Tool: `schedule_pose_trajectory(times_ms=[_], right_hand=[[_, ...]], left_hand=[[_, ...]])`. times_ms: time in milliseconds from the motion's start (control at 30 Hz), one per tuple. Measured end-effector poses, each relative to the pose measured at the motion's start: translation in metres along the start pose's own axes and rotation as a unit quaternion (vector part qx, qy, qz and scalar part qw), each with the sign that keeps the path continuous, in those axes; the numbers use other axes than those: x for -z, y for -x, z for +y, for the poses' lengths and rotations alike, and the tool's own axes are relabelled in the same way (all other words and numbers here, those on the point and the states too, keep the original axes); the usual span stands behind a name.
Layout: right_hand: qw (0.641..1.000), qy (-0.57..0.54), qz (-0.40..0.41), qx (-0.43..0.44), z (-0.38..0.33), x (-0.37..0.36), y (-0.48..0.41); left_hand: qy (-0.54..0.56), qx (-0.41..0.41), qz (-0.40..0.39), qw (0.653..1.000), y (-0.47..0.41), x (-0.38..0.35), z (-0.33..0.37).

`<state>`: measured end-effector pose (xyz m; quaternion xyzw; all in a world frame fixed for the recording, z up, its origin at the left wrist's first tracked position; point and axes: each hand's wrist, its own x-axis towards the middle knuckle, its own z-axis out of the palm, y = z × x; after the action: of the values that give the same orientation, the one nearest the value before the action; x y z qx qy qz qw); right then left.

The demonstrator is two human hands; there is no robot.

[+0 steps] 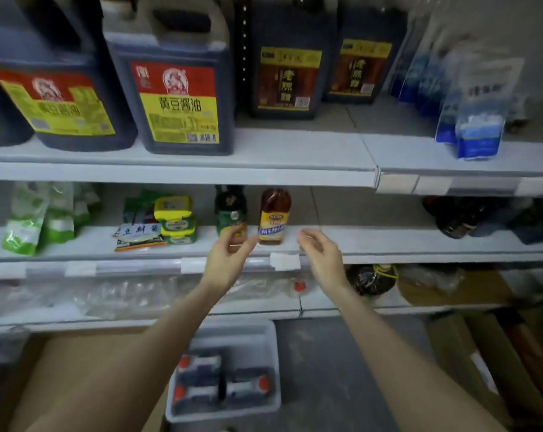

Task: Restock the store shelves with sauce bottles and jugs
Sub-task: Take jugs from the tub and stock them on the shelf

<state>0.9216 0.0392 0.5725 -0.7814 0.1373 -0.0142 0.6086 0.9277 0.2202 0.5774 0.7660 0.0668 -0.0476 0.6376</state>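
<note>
- The amber sauce bottle (274, 218) with the yellow label stands upright at the front edge of the middle shelf (388, 243), between my two hands.
- Just to its left stands a dark bottle with a green label (231, 210), its lower part hidden behind my left hand.
- My left hand (228, 260) hovers at the shelf's front edge, fingers loosely curled, holding nothing that I can make out.
- My right hand (321, 255) is just right of the amber bottle, also loosely curled and empty, not touching it.
- Further left on the same shelf are stacked yellow-lidded tubs (174, 219) and green pouches (27, 219) (all a bit blurred).
- On the top shelf (295, 151) stand big dark soy sauce jugs (179, 88) with red and yellow labels, then brown-labelled jugs (287, 76) to the right.
- On the floor below, a grey bin (232, 332) holds bottles with red caps (201, 366) lying on their sides.
</note>
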Motion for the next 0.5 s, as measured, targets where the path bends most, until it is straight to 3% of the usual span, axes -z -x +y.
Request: schedule_pose_trajectory(times_ms=[367, 500], right_hand=[[0.983, 0.029, -0.067, -0.171, 0.237, -0.052, 0.058], [0.969, 0.039, -0.093, -0.225, 0.322, -0.072, 0.077]], left_hand=[[-0.023, 0.222, -0.011, 0.975, 0.074, -0.016, -0.241], [-0.054, 0.267, 0.001, 0.962, 0.092, -0.020, -0.327]])
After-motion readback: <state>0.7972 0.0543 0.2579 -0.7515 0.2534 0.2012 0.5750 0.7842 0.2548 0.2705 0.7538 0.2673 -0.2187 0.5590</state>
